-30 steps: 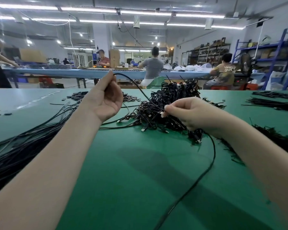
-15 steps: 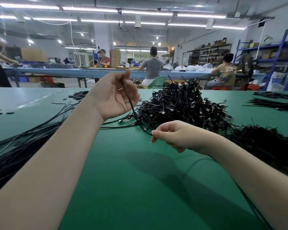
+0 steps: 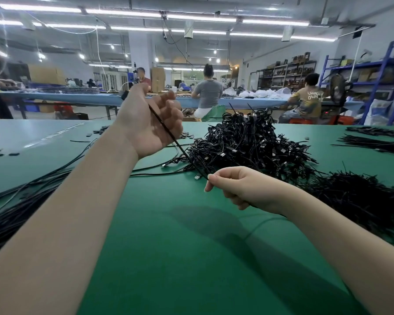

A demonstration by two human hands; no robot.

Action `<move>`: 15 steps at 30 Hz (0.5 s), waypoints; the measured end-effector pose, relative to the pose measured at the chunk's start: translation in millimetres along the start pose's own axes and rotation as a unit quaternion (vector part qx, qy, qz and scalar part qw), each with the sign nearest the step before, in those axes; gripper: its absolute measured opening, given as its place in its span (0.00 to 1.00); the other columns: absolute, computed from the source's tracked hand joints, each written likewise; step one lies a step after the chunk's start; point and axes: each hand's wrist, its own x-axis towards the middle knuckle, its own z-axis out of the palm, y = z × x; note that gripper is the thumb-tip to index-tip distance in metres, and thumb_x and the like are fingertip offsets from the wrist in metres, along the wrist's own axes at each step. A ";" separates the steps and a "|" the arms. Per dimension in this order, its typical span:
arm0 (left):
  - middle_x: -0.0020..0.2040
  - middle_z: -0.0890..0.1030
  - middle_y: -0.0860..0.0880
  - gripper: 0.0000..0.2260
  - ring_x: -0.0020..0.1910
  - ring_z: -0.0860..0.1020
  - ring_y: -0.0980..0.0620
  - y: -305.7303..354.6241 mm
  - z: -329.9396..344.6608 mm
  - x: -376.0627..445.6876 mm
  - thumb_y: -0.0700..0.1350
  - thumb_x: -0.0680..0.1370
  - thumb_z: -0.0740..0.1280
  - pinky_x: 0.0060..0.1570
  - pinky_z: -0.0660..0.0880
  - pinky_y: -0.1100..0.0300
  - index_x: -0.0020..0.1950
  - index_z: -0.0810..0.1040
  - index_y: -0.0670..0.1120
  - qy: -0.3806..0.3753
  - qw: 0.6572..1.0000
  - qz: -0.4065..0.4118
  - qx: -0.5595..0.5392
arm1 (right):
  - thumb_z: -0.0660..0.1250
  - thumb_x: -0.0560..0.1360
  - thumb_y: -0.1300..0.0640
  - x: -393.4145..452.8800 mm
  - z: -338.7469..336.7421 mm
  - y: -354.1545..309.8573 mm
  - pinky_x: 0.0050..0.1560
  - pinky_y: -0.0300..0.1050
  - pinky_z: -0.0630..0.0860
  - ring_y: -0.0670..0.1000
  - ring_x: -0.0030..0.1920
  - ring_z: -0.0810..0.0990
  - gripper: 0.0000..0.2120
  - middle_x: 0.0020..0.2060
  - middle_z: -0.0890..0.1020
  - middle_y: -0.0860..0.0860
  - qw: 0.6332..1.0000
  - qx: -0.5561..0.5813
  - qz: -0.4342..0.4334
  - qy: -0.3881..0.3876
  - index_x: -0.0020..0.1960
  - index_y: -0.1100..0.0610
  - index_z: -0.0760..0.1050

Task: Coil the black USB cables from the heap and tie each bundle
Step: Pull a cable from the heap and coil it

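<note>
nearest, at about 4 o'clock, the right hand (image 3: 241,187) pinches the black usb cable (image 3: 168,135) between thumb and forefinger, the other fingers curled under. half a second ago it was in much the same spot; a second ago it was up at the heap, so it has drawn one cable clear and brought it toward the body. a slack run trails under the right wrist, its shadow showing on the green counter (image 3: 168,258).

from that pinch the cable runs taut up toward 11 o'clock to the left hand (image 3: 150,123), raised with the palm turned to the camera. its fingers are curling over the cable where they were looser half a second ago, so it holds the cable across the palm. a metal usb plug (image 3: 198,177) lies on the counter just beside the right fingertips; whether it belongs to this cable i cannot tell.

this looks like the first turn of a coil being set, with no bundle formed and no tie in hand.

farther, at 1 o'clock, the heap (image 3: 248,144) is large. loose straight cables (image 3: 21,201) lie at 9 o'clock.
</note>
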 end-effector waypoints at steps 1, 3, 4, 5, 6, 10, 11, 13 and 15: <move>0.28 0.69 0.54 0.20 0.24 0.69 0.57 3.0 -0.3 -0.9 0.53 0.81 0.49 0.24 0.65 0.66 0.37 0.73 0.47 -0.024 1.000 0.005 -0.004 | 0.62 0.78 0.43 0.4 -0.5 1.5 0.25 0.37 0.58 0.47 0.25 0.57 0.14 0.24 0.64 0.43 1.000 -0.007 -0.002 0.000 0.43 0.50 0.80; 0.25 0.69 0.55 0.21 0.21 0.68 0.60 9.8 -4.0 -3.8 0.52 0.81 0.49 0.22 0.60 0.68 0.33 0.73 0.49 -0.135 0.991 -0.019 0.002 | 0.63 0.77 0.42 1.7 -1.3 3.4 0.26 0.38 0.60 0.47 0.26 0.60 0.15 0.25 0.65 0.42 0.999 -0.039 -0.001 0.019 0.41 0.49 0.80; 0.25 0.71 0.55 0.23 0.21 0.70 0.61 13.1 -6.7 -7.2 0.54 0.81 0.50 0.21 0.61 0.69 0.33 0.74 0.50 -0.210 0.976 -0.055 0.032 | 0.63 0.77 0.41 3.0 -2.6 3.1 0.27 0.38 0.61 0.47 0.26 0.61 0.15 0.25 0.66 0.43 0.998 -0.054 0.001 0.044 0.39 0.49 0.80; 0.26 0.75 0.54 0.25 0.21 0.72 0.61 14.3 -7.9 -9.9 0.58 0.82 0.49 0.21 0.64 0.69 0.34 0.77 0.49 -0.276 0.952 -0.105 0.081 | 0.64 0.76 0.41 5.7 -5.0 0.4 0.27 0.37 0.61 0.46 0.26 0.62 0.16 0.25 0.66 0.44 0.995 -0.067 0.003 0.074 0.39 0.50 0.80; 0.29 0.80 0.52 0.28 0.23 0.76 0.59 12.9 -9.0 -10.9 0.61 0.81 0.49 0.23 0.68 0.68 0.38 0.81 0.47 -0.320 0.922 -0.157 0.149 | 0.64 0.76 0.41 8.2 -8.7 -4.7 0.26 0.37 0.61 0.46 0.25 0.63 0.16 0.25 0.67 0.44 0.991 -0.083 0.001 0.103 0.39 0.51 0.79; 0.53 0.84 0.45 0.38 0.50 0.84 0.50 -16.6 -3.9 -2.3 0.71 0.74 0.44 0.45 0.76 0.61 0.60 0.81 0.46 -0.252 0.795 -0.276 0.479 | 0.63 0.77 0.42 11.3 -25.9 -52.4 0.27 0.38 0.64 0.46 0.26 0.64 0.15 0.25 0.70 0.46 0.972 -0.136 -0.050 0.187 0.41 0.52 0.79; 0.56 0.84 0.45 0.38 0.54 0.82 0.50 -24.1 -2.9 0.2 0.71 0.75 0.43 0.51 0.76 0.58 0.62 0.79 0.45 -0.199 0.811 -0.265 0.481 | 0.63 0.77 0.43 9.6 -26.6 -66.2 0.28 0.38 0.65 0.46 0.26 0.65 0.15 0.26 0.71 0.47 0.965 -0.143 -0.077 0.204 0.41 0.52 0.79; 0.56 0.83 0.44 0.36 0.57 0.81 0.49 -31.0 -4.4 5.5 0.68 0.78 0.44 0.58 0.74 0.54 0.64 0.75 0.42 -0.103 0.896 -0.192 0.388 | 0.61 0.79 0.45 4.0 -18.9 -86.6 0.29 0.38 0.66 0.45 0.25 0.66 0.14 0.26 0.74 0.46 0.960 -0.141 -0.125 0.205 0.42 0.51 0.80; 0.57 0.83 0.43 0.34 0.58 0.81 0.47 -25.7 -8.0 8.3 0.66 0.79 0.44 0.64 0.72 0.51 0.65 0.74 0.41 -0.043 0.953 -0.084 0.287 | 0.58 0.81 0.49 -1.9 -1.2 -92.3 0.25 0.35 0.65 0.42 0.22 0.65 0.13 0.22 0.73 0.42 0.976 -0.078 -0.142 0.143 0.45 0.53 0.78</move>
